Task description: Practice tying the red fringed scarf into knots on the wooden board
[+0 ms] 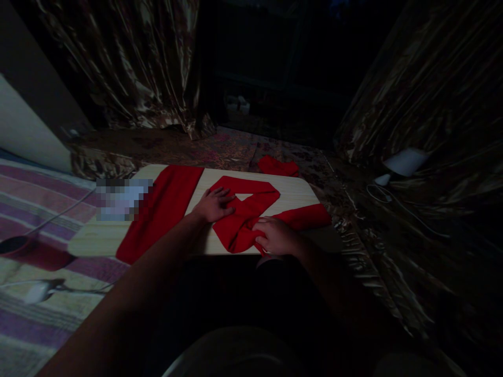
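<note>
A long red cloth strip (pixel 247 225) lies folded over itself in a loop on a pale wooden board (pixel 94 238). My left hand (pixel 214 204) rests on the left side of the loop, fingers spread and palm down. Near the board's front edge, my right hand (pixel 277 235) has its fingers curled round a bunched part of the strip. A wide red cloth band (pixel 165 209) crosses the board to the left of my left hand. Another red length (pixel 304 215) extends to the right, past my right hand. Dim light hides fine detail.
Beyond the board lies a crumpled red cloth (pixel 278 165). A pixelated patch (pixel 121 199) covers something at the board's left. On the striped bedding (pixel 23 314) are a red cup-like container (pixel 35 252) and a white plug (pixel 37 292). A small white lamp (pixel 404 161) stands at right.
</note>
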Tool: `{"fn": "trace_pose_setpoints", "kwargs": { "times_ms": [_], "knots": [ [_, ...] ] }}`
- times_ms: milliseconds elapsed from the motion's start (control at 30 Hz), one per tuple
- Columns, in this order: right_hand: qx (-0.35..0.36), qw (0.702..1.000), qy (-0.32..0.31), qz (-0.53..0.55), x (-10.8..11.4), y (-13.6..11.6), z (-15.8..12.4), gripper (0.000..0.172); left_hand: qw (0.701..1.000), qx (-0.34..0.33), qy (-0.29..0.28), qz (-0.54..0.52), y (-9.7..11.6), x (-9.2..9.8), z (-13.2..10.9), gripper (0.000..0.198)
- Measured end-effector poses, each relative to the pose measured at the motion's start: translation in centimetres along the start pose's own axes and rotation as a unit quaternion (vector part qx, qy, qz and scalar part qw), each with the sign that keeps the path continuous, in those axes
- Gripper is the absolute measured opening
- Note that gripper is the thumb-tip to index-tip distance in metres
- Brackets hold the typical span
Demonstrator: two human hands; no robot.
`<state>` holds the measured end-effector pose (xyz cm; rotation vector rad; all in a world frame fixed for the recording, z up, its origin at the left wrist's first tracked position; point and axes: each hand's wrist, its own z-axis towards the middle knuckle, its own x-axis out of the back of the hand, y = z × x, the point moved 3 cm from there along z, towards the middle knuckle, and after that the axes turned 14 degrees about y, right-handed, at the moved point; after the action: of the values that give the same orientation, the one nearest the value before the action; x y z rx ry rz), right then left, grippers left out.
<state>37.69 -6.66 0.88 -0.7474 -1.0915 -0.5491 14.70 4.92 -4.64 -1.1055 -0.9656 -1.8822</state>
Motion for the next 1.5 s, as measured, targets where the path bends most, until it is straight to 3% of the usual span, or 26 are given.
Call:
{"fn": "trace_pose_setpoints", "kwargs": {
  "times_ms": [233,367,500,533,667,800,867,967,1067,1167,1267,1400,1500],
  "knots": [
    [0.021,0.996,-0.037,0.082,0.3,-3.5,-0.8,0.022,1.000,-0.008,-0.003,0.008,0.0,-0.1,0.0,0.067],
    [-0.012,0.997,-0.010,0.081,-0.1,-3.4,-0.8,0.027,1.000,-0.007,-0.002,0.011,0.0,0.0,-0.1,0.066],
    [-0.080,0.997,-0.002,-0.009,-1.0,-1.9,-1.0,0.086,1.000,-0.005,-0.003,0.012,0.0,0.0,0.0,0.067],
    [-0.083,0.996,-0.002,-0.024,-1.1,-1.6,-1.0,0.091,1.000,-0.004,-0.004,0.012,0.0,0.0,0.0,0.068],
    [-0.051,0.998,0.013,-0.042,-1.5,-0.7,-1.1,0.071,1.000,-0.006,-0.002,0.004,-0.1,-0.2,0.0,0.068],
    [-0.035,0.999,0.038,-0.006,-1.3,-0.1,-1.0,0.086,1.000,-0.003,0.004,0.005,-0.2,-0.3,0.0,0.067],
    [-0.026,0.998,0.062,0.015,-0.9,-0.3,-1.1,0.084,1.000,-0.003,0.000,0.005,-0.1,-0.2,0.0,0.066],
    [-0.004,0.996,0.084,0.016,0.0,-1.1,-1.7,0.061,1.000,-0.005,-0.002,0.006,0.0,0.1,-0.1,0.067],
    [-0.012,0.998,0.061,-0.017,0.9,-1.4,-2.8,0.041,1.000,-0.004,-0.002,0.005,0.1,0.2,-0.1,0.067],
    [-0.040,0.998,0.039,-0.042,1.8,0.1,-4.1,0.035,1.000,-0.004,0.002,0.003,0.1,0.0,-0.1,0.067],
    [-0.069,0.994,0.046,-0.073,2.7,3.4,-5.5,0.040,1.000,-0.003,0.003,0.005,-0.1,-0.2,0.0,0.066],
    [-0.123,0.980,0.089,-0.125,3.6,8.5,-7.6,0.059,1.000,-0.001,-0.004,0.004,-0.2,-0.3,0.0,0.067],
    [-0.163,0.972,0.132,-0.104,4.0,11.7,-8.6,0.062,1.000,0.004,-0.012,0.007,-0.1,-0.1,0.0,0.067]
  ]
}}
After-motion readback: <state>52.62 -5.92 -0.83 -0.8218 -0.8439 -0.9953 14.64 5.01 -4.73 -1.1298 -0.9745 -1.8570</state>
